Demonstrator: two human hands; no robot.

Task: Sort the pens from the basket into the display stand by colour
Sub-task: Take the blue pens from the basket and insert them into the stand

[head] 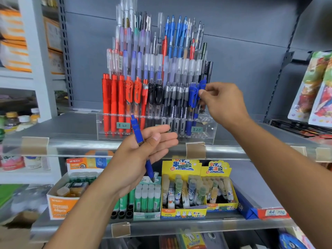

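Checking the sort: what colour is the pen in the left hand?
Blue pen, held in the left hand; head view.

Clear acrylic display stand [206,131] on shelf, tiered, rows rising toward back. Front row sorted by colour: red pens [115,101] at left, black pens [155,95] in middle, grey-black ones next, blue pens [193,97] at right, all upright, clips up. Loose blue pen [137,130] held in front of stand, tilted, clicker end up-left, tip down-right. Another blue pen [203,85] upright at right end of front row, pinched at its top.
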